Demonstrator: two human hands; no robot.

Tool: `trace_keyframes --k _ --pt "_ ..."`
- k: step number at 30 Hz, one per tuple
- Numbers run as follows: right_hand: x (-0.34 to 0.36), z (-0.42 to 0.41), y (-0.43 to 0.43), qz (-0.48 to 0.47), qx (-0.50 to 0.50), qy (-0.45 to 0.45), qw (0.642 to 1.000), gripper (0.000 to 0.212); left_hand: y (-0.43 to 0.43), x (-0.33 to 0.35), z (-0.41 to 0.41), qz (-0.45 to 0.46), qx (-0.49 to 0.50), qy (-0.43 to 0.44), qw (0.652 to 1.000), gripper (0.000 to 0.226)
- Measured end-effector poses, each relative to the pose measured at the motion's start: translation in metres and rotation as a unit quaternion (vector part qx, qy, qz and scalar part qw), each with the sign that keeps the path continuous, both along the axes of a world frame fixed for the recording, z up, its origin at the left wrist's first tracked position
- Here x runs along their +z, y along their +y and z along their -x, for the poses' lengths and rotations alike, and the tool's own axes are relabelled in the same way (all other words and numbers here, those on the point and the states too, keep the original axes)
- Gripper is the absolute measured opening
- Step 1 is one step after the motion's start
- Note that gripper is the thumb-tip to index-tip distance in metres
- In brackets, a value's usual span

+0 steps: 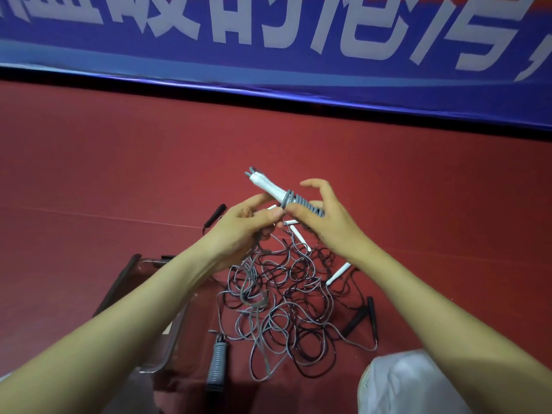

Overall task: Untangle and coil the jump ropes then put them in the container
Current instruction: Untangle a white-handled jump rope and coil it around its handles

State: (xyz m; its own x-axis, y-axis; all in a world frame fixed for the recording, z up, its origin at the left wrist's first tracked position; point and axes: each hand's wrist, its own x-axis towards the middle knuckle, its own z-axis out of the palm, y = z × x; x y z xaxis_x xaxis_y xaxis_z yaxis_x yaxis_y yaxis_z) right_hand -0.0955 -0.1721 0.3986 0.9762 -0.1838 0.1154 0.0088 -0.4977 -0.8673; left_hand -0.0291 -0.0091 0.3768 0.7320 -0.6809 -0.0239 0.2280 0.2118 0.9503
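Below, red floor [119,162] meets a blue banner [268,64] behind tangled ropes [283,297].

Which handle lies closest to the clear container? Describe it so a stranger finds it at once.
Start at the clear container on the red floor, under the left forearm. Just right of its near corner, beside the tangle of ropes, lies a handle pointing toward the camera. It is grey and ribbed along its length, unlike the smooth black handles and thin white handles around the pile.

Red floor [119,162]; blue banner [268,64], white lettering; grey and black ropes [277,306]; white handles [270,186].
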Motion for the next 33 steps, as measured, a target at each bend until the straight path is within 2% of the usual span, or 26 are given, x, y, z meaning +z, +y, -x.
trace_keyframes --k 2,6,10,12,15,17,20,23,26,29,31,33 --pt "-0.002 0.0 0.002 -0.037 0.005 0.022 0.999 0.04 -0.001 -0.003 0.003 0.016 -0.002 -0.033 0.999 0.032" --pt "-0.009 -0.002 0.008 -0.041 -0.024 0.04 0.998 0.056 -0.002 -0.007 0.009 -0.005 0.013 -0.049 0.999 0.034" --pt "-0.009 -0.004 0.007 -0.077 -0.048 0.051 0.995 0.039 0.0 -0.008 0.007 -0.043 0.002 -0.053 0.998 0.031" --pt "-0.005 -0.004 0.006 -0.101 -0.061 0.047 0.992 0.036 0.005 -0.004 0.003 -0.105 -0.019 -0.091 0.99 0.03" --pt "0.001 -0.002 0.001 -0.119 -0.079 0.067 0.987 0.038 0.017 0.004 -0.007 -0.236 -0.06 -0.189 0.951 0.051" --pt "0.001 -0.003 -0.003 -0.122 -0.091 0.09 0.984 0.041 0.024 0.011 -0.013 -0.27 -0.057 -0.231 0.933 0.048" --pt "-0.002 -0.005 -0.005 -0.163 -0.088 0.111 0.976 0.048 0.031 0.018 -0.021 -0.246 -0.039 -0.193 0.949 0.021" --pt "0.002 -0.005 -0.003 -0.246 -0.024 0.108 0.963 0.05 0.033 0.01 -0.023 -0.17 -0.058 -0.07 0.981 0.013" --pt "0.005 -0.003 0.001 -0.316 0.072 0.112 0.939 0.055 0.022 0.002 -0.012 -0.122 -0.043 -0.026 0.991 0.012" --pt "0.006 -0.001 0.0 -0.353 0.139 0.142 0.914 0.053 0.02 0.003 -0.011 -0.129 -0.012 -0.109 0.986 0.007" --pt "0.008 0.0 -0.003 -0.376 0.164 0.16 0.898 0.05 0.025 0.007 -0.018 -0.161 0.003 -0.193 0.968 0.024" --pt "0.008 0.0 -0.003 -0.385 0.171 0.169 0.891 0.047 0.028 0.01 -0.021 -0.17 0.023 -0.226 0.959 0.035"
